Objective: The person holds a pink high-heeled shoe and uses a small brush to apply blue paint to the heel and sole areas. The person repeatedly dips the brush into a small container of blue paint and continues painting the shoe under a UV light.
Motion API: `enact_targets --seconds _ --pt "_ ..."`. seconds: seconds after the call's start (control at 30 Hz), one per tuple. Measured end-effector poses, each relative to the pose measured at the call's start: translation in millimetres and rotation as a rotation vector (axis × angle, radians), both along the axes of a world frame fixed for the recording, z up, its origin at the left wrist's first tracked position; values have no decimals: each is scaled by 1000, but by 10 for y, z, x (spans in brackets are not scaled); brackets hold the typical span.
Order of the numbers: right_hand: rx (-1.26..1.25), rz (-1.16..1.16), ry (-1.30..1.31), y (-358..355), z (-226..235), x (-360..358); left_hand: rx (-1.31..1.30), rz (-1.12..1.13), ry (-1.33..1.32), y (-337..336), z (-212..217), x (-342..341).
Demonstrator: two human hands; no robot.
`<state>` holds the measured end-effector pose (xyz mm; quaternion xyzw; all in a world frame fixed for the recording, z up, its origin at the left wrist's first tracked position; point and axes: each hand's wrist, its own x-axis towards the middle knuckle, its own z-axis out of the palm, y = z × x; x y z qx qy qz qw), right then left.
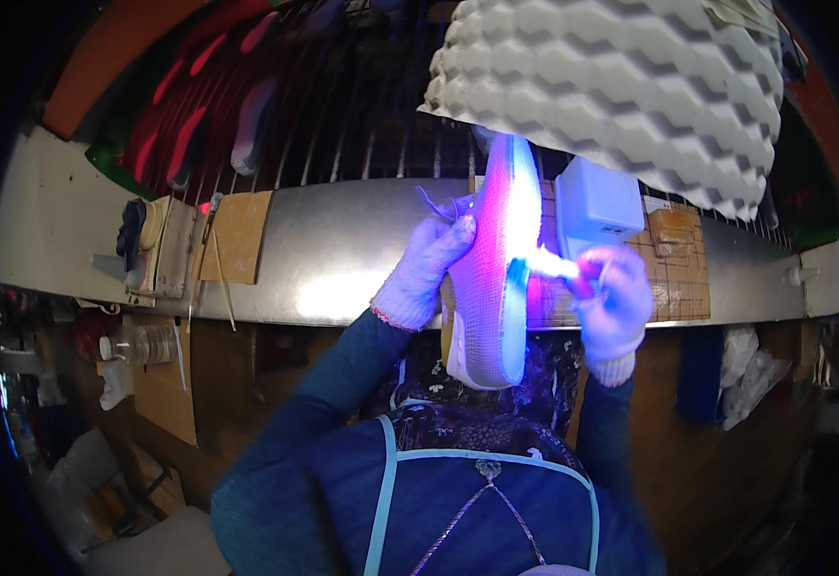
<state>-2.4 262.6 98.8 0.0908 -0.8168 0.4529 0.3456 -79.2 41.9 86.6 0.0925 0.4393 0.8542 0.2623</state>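
Observation:
A knit shoe [496, 278] stands on end in front of me, lit pink and white by a strong light. My left hand [419, 271], in a white knit glove, grips its left side near the laces. My right hand [614, 305], gloved too, holds a small glowing tool [559, 267] whose tip touches the shoe's right edge. Both forearms wear dark blue sleeves, and a blue apron covers my chest.
A metal workbench [343, 250] runs across behind the shoe. A white box [597, 202] and brown gridded pads [674, 259] lie at its right. A wavy white foam sheet [621, 77] hangs above. Shoes [251, 125] sit on a rack behind; tools [136, 235] lie at left.

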Motion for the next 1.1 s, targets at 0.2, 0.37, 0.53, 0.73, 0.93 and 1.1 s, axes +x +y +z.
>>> enact_targets --seconds 0.2,0.37,0.53,0.73,0.93,1.1 --pt "-148 -54 -198 -2 107 -111 161 -39 -64 11 -30 16" --pt "-164 186 -274 24 153 -1 230 -13 -210 -26 -87 25" --pt "-519 -57 -351 -107 -38 -124 209 -39 -154 -40 -60 107" --pt "-619 98 -559 -120 -184 185 49 116 -104 -2 35 115" --pt "-389 -29 -565 20 2 563 -134 249 -112 -36 -3 17" --pt "-311 -125 -549 -19 28 669 -164 203 -101 -79 -41 -43"
